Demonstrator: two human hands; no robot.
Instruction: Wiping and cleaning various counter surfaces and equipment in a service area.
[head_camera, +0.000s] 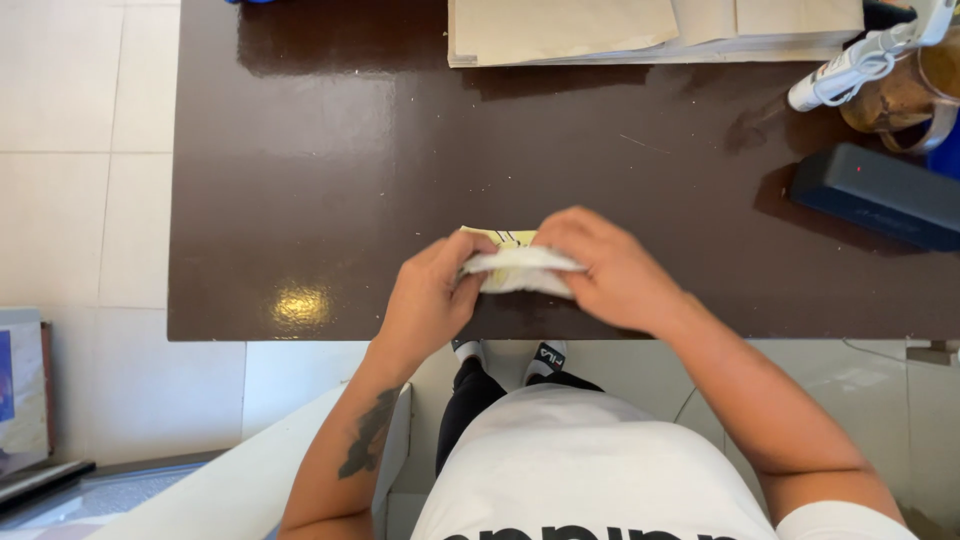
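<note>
A small folded paper (520, 267), white with a pale yellow printed part showing at its far edge, is held between both hands just above the near edge of a dark brown table (330, 180). My left hand (430, 295) pinches its left end. My right hand (610, 265) covers its right end, fingers curled over the top. Most of the paper's right half is hidden under those fingers.
A stack of tan paper sheets (640, 30) lies at the table's far edge. At the far right sit a dark rectangular box (880, 195), a brown glass jar (915, 90) and a white tube (850, 65). Pale floor tiles (80, 150) lie to the left.
</note>
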